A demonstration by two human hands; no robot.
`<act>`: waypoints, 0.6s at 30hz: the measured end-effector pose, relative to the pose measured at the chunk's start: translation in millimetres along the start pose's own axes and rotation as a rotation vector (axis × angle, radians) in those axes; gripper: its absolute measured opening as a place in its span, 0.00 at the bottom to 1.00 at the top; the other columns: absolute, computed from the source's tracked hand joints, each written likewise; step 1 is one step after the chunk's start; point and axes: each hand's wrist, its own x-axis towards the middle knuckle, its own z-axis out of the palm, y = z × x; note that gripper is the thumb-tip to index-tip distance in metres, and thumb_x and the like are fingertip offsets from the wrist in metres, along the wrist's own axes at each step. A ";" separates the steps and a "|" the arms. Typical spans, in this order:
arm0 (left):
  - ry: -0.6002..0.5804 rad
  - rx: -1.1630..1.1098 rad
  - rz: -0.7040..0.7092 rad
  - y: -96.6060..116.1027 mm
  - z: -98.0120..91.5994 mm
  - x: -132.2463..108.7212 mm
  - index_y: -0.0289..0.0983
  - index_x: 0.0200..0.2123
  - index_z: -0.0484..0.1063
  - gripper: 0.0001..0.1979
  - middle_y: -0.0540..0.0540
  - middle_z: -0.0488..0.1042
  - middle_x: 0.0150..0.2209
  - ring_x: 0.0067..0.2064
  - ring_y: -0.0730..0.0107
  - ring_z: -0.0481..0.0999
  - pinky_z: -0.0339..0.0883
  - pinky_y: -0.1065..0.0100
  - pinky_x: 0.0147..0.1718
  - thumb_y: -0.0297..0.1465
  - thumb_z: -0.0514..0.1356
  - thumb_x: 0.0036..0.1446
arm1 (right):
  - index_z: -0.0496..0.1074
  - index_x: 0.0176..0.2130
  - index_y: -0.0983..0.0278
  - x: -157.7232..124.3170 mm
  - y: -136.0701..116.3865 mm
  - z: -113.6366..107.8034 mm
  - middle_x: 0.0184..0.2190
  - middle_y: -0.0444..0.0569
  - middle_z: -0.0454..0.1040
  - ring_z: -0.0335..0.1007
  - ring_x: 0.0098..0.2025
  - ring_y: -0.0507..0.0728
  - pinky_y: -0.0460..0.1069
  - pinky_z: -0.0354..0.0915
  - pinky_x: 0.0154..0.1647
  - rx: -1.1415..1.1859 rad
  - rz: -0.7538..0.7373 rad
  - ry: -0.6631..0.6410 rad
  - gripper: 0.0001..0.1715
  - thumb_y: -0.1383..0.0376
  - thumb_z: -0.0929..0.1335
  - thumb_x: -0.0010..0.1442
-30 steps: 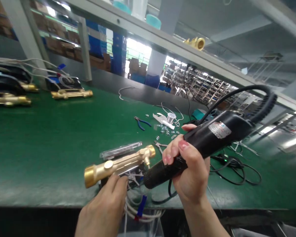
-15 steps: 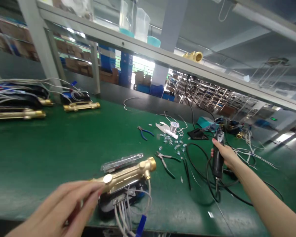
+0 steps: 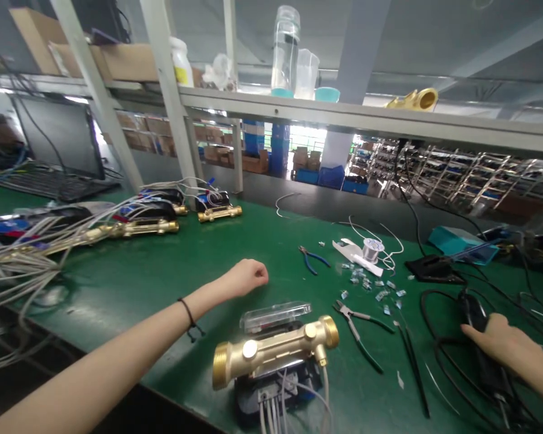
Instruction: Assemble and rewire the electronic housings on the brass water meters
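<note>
A brass water meter body [image 3: 271, 351] lies on the green bench, resting on a black housing [image 3: 276, 392] with several pale wires running out of it. My left hand [image 3: 248, 277] is curled and holds nothing, a little beyond the brass body and apart from it. Just behind the body lies a clear plastic cover [image 3: 275, 317]. At the right, my right hand [image 3: 493, 340] is closed over a black electric screwdriver [image 3: 474, 312] lowered onto the bench among black cords. Green-handled pliers [image 3: 357, 331] lie between my hands, with black tweezers [image 3: 411, 361] close by.
Blue-handled pliers [image 3: 314, 259], a solder spool [image 3: 373, 248] and small clear pieces [image 3: 366, 280] lie on the bench. Brass meters with wire bundles [image 3: 147, 228] stand at the left. A soldering station [image 3: 461, 244] is at the far right, below a shelf [image 3: 344, 108].
My left hand has let go of the brass body and moved away from it. My right hand has lowered the screwdriver to the bench. The view has swung left and levelled.
</note>
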 end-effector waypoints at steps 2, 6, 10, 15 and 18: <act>0.041 -0.010 -0.004 6.0 8.8 -4.0 0.34 0.50 0.68 0.18 0.44 0.70 0.50 0.48 0.57 0.73 0.71 0.55 0.45 0.39 0.58 0.61 | 0.71 0.44 0.69 -8.9 -4.6 -3.2 0.32 0.73 0.71 0.72 0.35 0.79 0.66 0.65 0.32 -0.104 -0.078 0.027 0.32 0.46 0.63 0.53; 0.075 -0.043 -0.029 11.9 21.4 -10.5 0.35 0.50 0.68 0.18 0.44 0.70 0.50 0.48 0.58 0.73 0.71 0.55 0.45 0.39 0.58 0.61 | 0.67 0.52 0.68 -43.1 -47.7 -14.3 0.44 0.65 0.70 0.70 0.45 0.72 0.62 0.66 0.46 -0.146 -0.466 0.142 0.32 0.49 0.58 0.57; 0.044 -0.063 -0.087 3.3 21.9 -14.1 0.34 0.50 0.68 0.18 0.44 0.70 0.50 0.48 0.57 0.73 0.71 0.55 0.45 0.39 0.58 0.61 | 0.70 0.46 0.66 -79.5 -102.4 -21.6 0.44 0.59 0.70 0.69 0.46 0.66 0.60 0.65 0.50 -0.023 -0.602 0.063 0.27 0.51 0.58 0.59; -0.054 -0.100 -0.158 -23.2 5.8 -20.4 0.35 0.51 0.67 0.17 0.42 0.70 0.49 0.46 0.63 0.74 0.72 0.57 0.43 0.37 0.58 0.62 | 0.72 0.43 0.64 -95.9 -120.8 -36.3 0.43 0.55 0.71 0.69 0.44 0.64 0.57 0.66 0.44 0.065 -0.550 -0.055 0.23 0.55 0.58 0.59; -0.144 -0.157 -0.182 -35.2 -1.2 -30.3 0.33 0.45 0.70 0.16 0.46 0.75 0.37 0.33 0.71 0.75 0.73 0.65 0.33 0.40 0.57 0.62 | 0.73 0.40 0.63 -93.8 -109.2 -49.1 0.40 0.53 0.73 0.71 0.41 0.61 0.55 0.65 0.42 0.065 -0.489 -0.127 0.18 0.60 0.59 0.58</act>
